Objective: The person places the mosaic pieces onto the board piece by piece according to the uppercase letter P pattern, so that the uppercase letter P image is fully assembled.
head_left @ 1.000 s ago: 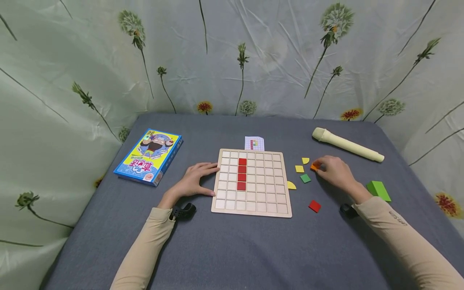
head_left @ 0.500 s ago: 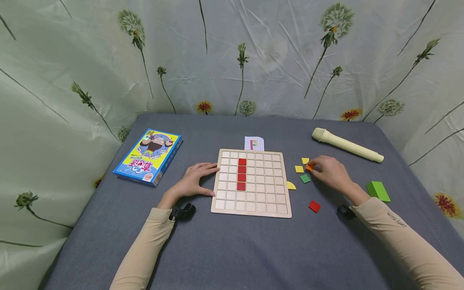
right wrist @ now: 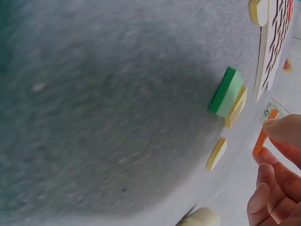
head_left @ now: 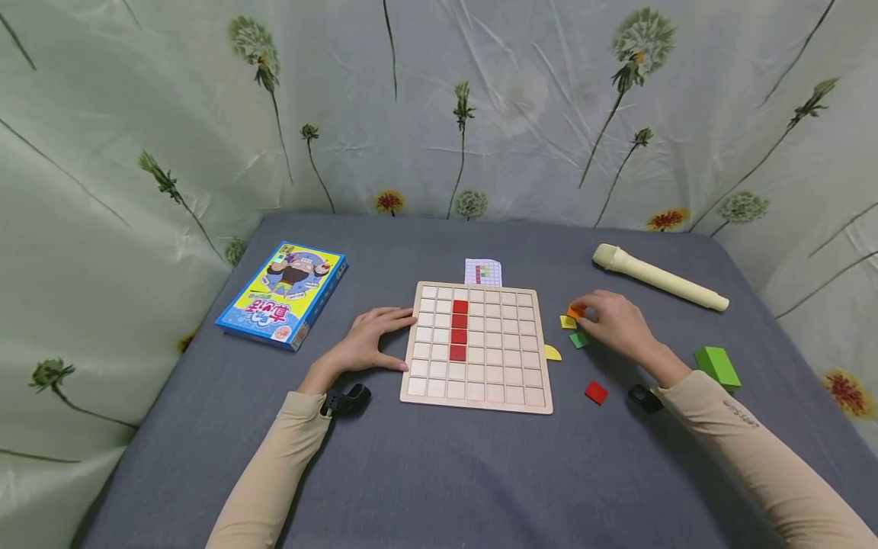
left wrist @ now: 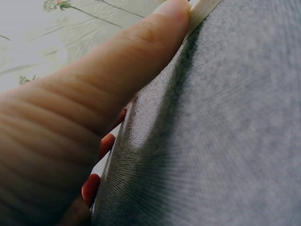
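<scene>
My right hand (head_left: 617,324) pinches an orange tile (right wrist: 261,140) between thumb and finger, over the loose pieces right of the board. Close below it lie a yellow square tile (head_left: 568,322) and a green tile (head_left: 579,341). A small yellow piece (right wrist: 217,153) shows in the right wrist view; the right hand covers it in the head view. At the left edge of the wooden grid board (head_left: 504,375) rests my left hand (head_left: 360,343), thumb and fingers spread against the rim. A column of several red tiles (head_left: 459,336) sits in the board's third column.
Beside the board's right edge is a yellow rounded piece (head_left: 552,353); a red tile (head_left: 596,393) lies nearer. A pattern card (head_left: 483,272) is behind the board. Farther right are a cream microphone-shaped object (head_left: 661,279) and a green block (head_left: 717,367). A colourful box (head_left: 283,296) lies left.
My right hand has moved left with the orange tile, from beside the loose pieces to over the yellow ones. The left hand has stayed at the board's edge.
</scene>
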`<action>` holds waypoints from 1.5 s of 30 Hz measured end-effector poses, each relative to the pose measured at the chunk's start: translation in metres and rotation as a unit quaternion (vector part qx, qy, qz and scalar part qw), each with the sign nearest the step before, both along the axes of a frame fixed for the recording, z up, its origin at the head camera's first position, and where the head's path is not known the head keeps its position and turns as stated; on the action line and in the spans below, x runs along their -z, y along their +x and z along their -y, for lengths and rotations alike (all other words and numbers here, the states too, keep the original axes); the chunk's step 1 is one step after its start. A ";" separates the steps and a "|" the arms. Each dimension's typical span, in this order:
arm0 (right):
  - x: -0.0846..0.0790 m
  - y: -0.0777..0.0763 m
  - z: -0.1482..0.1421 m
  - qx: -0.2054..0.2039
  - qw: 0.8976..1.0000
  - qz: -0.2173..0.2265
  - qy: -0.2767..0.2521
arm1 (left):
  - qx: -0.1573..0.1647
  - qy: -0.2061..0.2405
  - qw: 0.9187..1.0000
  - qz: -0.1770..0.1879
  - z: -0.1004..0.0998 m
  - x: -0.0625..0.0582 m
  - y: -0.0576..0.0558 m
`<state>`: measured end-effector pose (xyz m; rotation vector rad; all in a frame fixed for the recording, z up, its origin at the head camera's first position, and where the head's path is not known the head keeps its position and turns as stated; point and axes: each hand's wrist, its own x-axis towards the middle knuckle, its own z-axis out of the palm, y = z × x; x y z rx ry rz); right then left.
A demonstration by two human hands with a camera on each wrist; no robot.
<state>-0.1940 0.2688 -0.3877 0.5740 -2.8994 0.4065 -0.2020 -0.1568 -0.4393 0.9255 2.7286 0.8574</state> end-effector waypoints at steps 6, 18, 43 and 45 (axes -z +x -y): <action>-0.002 -0.004 0.012 -0.006 1.000 0.002 -0.004 | -0.002 -0.003 1.000 -0.006 0.000 0.000 -0.001; -0.003 -0.010 0.033 -0.022 1.000 0.006 -0.007 | -0.001 -0.002 1.000 -0.008 0.000 -0.001 -0.001; 0.005 -0.015 0.069 -0.083 0.996 0.020 -0.007 | 0.002 0.001 1.000 -0.007 0.000 0.003 -0.001; 0.005 -0.016 0.072 -0.085 0.996 0.018 -0.012 | 0.000 0.001 1.000 -0.007 0.000 0.003 -0.001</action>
